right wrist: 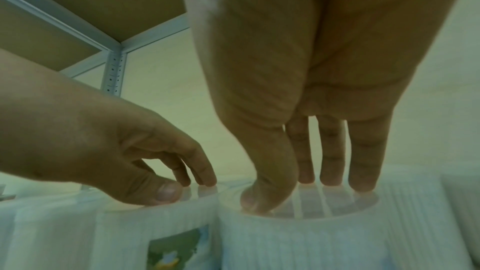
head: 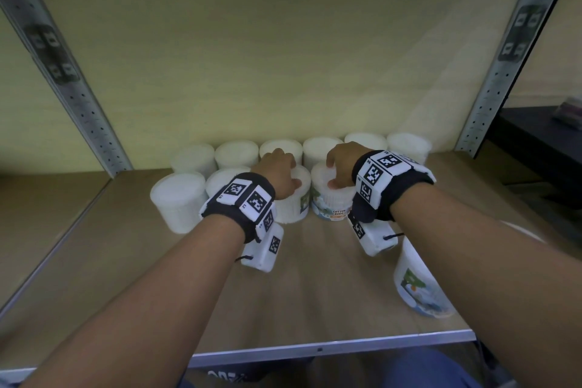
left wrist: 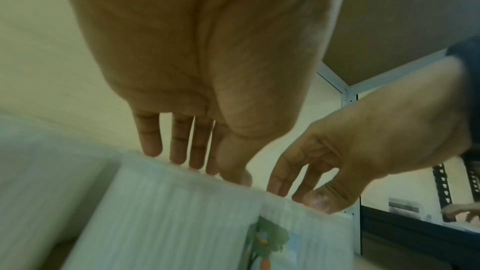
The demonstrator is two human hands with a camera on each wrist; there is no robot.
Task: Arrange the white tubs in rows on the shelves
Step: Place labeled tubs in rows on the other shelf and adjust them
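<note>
Several white tubs stand in a back row (head: 321, 148) against the wall on the wooden shelf (head: 299, 293). In front of it runs a shorter row. My left hand (head: 289, 173) rests its fingertips (left wrist: 179, 157) on the lid of a front-row tub (head: 293, 208), whose side fills the left wrist view (left wrist: 168, 213). My right hand (head: 333, 172) touches the lid of the neighbouring "Cotton Buds" tub (head: 330, 203) with straight fingers (right wrist: 330, 171); that tub (right wrist: 298, 239) touches the left one (right wrist: 155, 229). Neither hand wraps around a tub.
Two more front-row tubs (head: 178, 201) stand left of my hands. A lone labelled tub (head: 415, 283) sits near the shelf's front right corner. Metal uprights (head: 63, 72) (head: 510, 50) frame the bay. A dark table (head: 535, 135) lies beyond the right side.
</note>
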